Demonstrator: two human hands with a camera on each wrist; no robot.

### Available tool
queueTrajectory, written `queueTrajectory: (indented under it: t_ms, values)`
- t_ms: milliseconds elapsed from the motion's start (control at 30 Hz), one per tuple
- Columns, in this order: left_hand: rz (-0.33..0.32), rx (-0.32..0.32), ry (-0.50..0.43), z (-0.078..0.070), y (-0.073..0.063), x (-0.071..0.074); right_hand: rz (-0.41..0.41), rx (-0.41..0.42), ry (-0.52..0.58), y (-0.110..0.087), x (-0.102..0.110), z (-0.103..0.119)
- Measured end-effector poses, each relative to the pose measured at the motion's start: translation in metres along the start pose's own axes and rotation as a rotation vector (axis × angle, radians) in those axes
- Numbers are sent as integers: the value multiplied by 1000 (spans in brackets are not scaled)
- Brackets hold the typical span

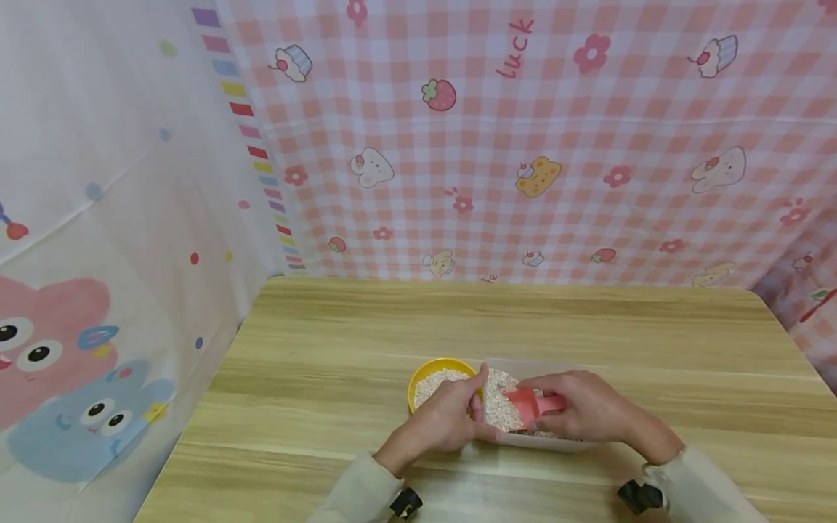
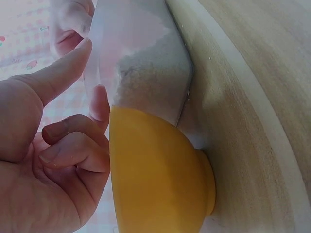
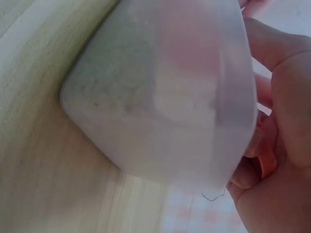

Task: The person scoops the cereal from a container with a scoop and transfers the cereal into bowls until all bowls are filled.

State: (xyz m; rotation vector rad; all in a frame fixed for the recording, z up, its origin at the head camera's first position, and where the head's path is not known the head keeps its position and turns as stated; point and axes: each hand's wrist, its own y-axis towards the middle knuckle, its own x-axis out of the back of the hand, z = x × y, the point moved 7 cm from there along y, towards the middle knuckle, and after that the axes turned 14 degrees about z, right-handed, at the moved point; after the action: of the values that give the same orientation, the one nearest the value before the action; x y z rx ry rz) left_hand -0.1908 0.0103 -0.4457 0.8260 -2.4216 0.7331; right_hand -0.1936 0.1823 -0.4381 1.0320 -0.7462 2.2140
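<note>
In the head view, my right hand (image 1: pixel 596 407) grips the handle of a pinkish-red scoop (image 1: pixel 523 407). The scoop's head lies tilted among pale oat flakes (image 1: pixel 500 412) inside a translucent plastic container (image 1: pixel 556 442). My left hand (image 1: pixel 446 417) holds the container's left end, thumb on the near side and a finger at the far side. Beside that hand stands a yellow bowl (image 1: pixel 412 388) with more flakes; in the left wrist view the bowl (image 2: pixel 150 170) is upright, close against the container. The right wrist view shows the container wall (image 3: pixel 184 136) hiding most of the scoop.
Both vessels stand on a wood-grain table (image 1: pixel 340 327) near its front. A pink checked cloth (image 1: pixel 497 131) hangs behind the table's back edge, and a white patterned cloth (image 1: pixel 137 240) hangs at the left. Dark wrist devices (image 1: pixel 641 497) sit at my sleeves.
</note>
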Motion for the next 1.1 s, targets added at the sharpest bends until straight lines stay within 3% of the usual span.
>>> queueTrajectory:
  t_ms: [300,733,1100]
  values:
    - [-1,1,8,0,1,-1,-15,27,22,-8,8,1]
    - [-3,18,3,3,1,-1,-49,134,181,-16,9,-4]
    - [0,31,-1,2,0,-1,-45,176,367,-18,6,-11]
